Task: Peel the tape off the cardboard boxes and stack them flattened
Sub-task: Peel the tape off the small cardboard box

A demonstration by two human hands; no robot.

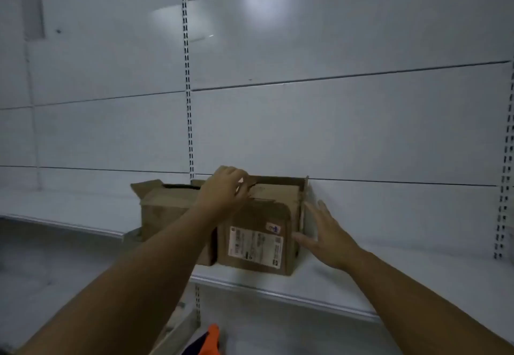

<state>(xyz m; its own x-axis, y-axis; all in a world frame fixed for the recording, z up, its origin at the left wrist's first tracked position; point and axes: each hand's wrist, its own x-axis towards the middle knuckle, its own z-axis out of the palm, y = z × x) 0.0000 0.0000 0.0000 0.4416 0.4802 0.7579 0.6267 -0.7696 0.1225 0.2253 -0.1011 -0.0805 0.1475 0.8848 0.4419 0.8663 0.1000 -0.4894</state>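
Observation:
Two brown cardboard boxes stand side by side on a white shelf (319, 285). The right box (256, 240) carries a white shipping label on its front, and its flaps are up at the right and back. The left box (164, 210) has a flap raised at its left corner and is partly hidden by my forearm. My left hand (224, 190) lies on the top left edge of the right box, fingers curled over the cardboard there. My right hand (325, 232) is spread flat, its fingertips against the box's right side.
White metal shelving fills the view, with slotted uprights (189, 104) in the middle and at the far right. A lower shelf (55, 257) runs on the left. Something orange and dark (212, 340) shows at the bottom edge.

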